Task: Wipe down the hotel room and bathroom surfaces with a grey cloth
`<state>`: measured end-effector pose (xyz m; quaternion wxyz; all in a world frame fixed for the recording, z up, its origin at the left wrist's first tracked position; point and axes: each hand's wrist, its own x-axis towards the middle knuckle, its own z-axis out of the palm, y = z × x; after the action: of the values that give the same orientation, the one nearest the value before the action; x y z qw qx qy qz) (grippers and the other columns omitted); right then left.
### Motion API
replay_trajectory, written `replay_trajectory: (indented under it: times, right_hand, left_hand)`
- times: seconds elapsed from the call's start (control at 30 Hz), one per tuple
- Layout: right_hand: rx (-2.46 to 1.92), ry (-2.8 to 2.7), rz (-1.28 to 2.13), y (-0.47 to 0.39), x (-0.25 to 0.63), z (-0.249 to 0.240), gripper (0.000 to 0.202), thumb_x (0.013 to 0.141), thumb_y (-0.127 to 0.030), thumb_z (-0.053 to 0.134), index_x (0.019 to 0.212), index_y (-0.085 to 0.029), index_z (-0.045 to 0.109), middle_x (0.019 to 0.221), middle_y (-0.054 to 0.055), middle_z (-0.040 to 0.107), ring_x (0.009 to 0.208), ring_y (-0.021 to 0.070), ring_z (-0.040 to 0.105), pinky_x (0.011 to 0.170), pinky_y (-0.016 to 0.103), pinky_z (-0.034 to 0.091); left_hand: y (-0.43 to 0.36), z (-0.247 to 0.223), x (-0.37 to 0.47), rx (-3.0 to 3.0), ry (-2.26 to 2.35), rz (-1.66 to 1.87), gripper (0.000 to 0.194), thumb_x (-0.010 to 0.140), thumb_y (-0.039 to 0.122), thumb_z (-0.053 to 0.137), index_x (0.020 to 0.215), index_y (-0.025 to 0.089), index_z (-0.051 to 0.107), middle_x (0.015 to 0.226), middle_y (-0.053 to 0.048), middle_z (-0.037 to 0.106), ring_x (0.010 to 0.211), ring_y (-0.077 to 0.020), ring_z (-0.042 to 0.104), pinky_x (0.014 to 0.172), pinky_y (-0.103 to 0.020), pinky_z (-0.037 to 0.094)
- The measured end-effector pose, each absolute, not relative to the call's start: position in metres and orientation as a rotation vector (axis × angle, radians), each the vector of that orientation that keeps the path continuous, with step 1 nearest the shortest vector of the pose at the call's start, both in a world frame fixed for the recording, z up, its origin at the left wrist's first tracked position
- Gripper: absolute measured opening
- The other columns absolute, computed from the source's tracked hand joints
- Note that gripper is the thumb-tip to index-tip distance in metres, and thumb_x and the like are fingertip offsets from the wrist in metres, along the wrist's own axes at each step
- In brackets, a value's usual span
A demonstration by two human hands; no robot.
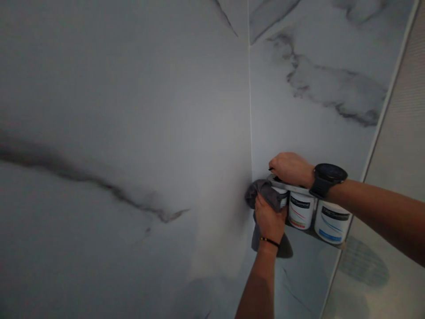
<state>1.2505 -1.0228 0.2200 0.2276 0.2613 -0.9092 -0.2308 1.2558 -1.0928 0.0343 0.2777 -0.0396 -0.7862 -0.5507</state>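
Now reaching over the top of the shelf (296, 188) with the right hand (292, 168), fingers bent; cannot tell if grasping the small black object (271, 169) there. Clenching a gray cloth (267, 190) in the fingers of the left hand (269, 220), at the shelf's left end! Probably soft, light, best held by the bunched middle. Farther back, on the shelf: white bottles (300, 212); behind it, marbled wall (308, 139).

"TRESemmé" on both the red-striped tub (299, 213) and blue-striped tub (332, 225)
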Motion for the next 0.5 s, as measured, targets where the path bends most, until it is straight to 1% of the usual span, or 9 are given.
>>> replay_trajectory:
  times: [0.07, 0.1, 0.2, 0.27, 0.37, 0.43, 0.5]
  right_hand:
    - [0.752, -2.527, -0.627, -1.019, 1.25, 0.222, 0.017, 0.086, -0.009, 0.054, 0.088, -0.011, 0.071, 0.083, 0.014, 0.069, 0.081, 0.0297, 0.066, 0.066, 0.033, 0.049]
    - [0.768, -2.543, -0.617, -1.017, 1.249, 0.224, 0.018, 0.085, -0.008, 0.054, 0.09, -0.012, 0.072, 0.083, 0.012, 0.069, 0.081, 0.0278, 0.066, 0.066, 0.031, 0.049]
    - [0.811, -2.594, -0.569, -1.012, 1.25, 0.228, 0.026, 0.083, -0.005, 0.054, 0.096, -0.016, 0.072, 0.087, 0.007, 0.071, 0.083, 0.0223, 0.065, 0.07, 0.027, 0.047]
    - [0.832, -2.617, -0.539, -1.01, 1.251, 0.229, 0.028, 0.083, -0.004, 0.054, 0.1, -0.017, 0.072, 0.093, 0.005, 0.071, 0.087, 0.0207, 0.065, 0.074, 0.025, 0.046]
    - [0.857, -2.626, -0.518, -1.009, 1.252, 0.229, 0.027, 0.083, -0.004, 0.055, 0.102, -0.017, 0.071, 0.095, 0.005, 0.07, 0.09, 0.0209, 0.064, 0.076, 0.025, 0.046]
    - [0.865, -2.62, -0.519, -1.009, 1.252, 0.227, 0.026, 0.082, -0.004, 0.056, 0.1, -0.016, 0.071, 0.093, 0.006, 0.07, 0.088, 0.0226, 0.064, 0.075, 0.027, 0.047]
    - [0.872, -2.605, -0.534, -1.009, 1.252, 0.224, 0.022, 0.081, -0.005, 0.057, 0.095, -0.014, 0.071, 0.09, 0.009, 0.07, 0.087, 0.0255, 0.065, 0.073, 0.03, 0.048]
  left_hand:
    - [-1.105, 0.035, 1.245, -0.316, -2.004, -1.769, 0.092, 0.053, 0.019, 0.085, 0.134, 0.014, 0.042, 0.128, -0.014, 0.058, 0.118, -0.0265, 0.055, 0.104, -0.04, 0.043]
    - [-1.111, 0.035, 1.239, -0.411, -1.952, -1.885, 0.093, 0.049, 0.016, 0.087, 0.132, 0.016, 0.044, 0.125, -0.011, 0.061, 0.115, -0.0243, 0.057, 0.104, -0.038, 0.044]
    - [-1.129, 0.037, 1.225, -0.624, -1.846, -2.075, 0.092, 0.045, 0.013, 0.088, 0.128, 0.014, 0.049, 0.122, -0.01, 0.063, 0.114, -0.0222, 0.058, 0.106, -0.037, 0.042]
    - [-1.136, 0.035, 1.219, -0.693, -1.789, -2.161, 0.085, 0.046, 0.015, 0.088, 0.124, 0.012, 0.053, 0.122, -0.011, 0.064, 0.113, -0.0223, 0.059, 0.105, -0.038, 0.043]
    - [-1.139, 0.029, 1.214, -0.72, -1.759, -2.273, 0.068, 0.05, 0.019, 0.087, 0.112, 0.012, 0.06, 0.117, -0.011, 0.067, 0.105, -0.0224, 0.063, 0.099, -0.039, 0.048]
    - [-1.137, 0.026, 1.217, -0.673, -1.794, -2.257, 0.061, 0.053, 0.019, 0.086, 0.108, 0.012, 0.062, 0.113, -0.01, 0.068, 0.102, -0.0219, 0.064, 0.097, -0.039, 0.05]
    - [-1.134, 0.028, 1.229, -0.571, -1.856, -2.132, 0.06, 0.056, 0.019, 0.084, 0.111, 0.014, 0.061, 0.111, -0.009, 0.069, 0.101, -0.0209, 0.064, 0.096, -0.037, 0.05]
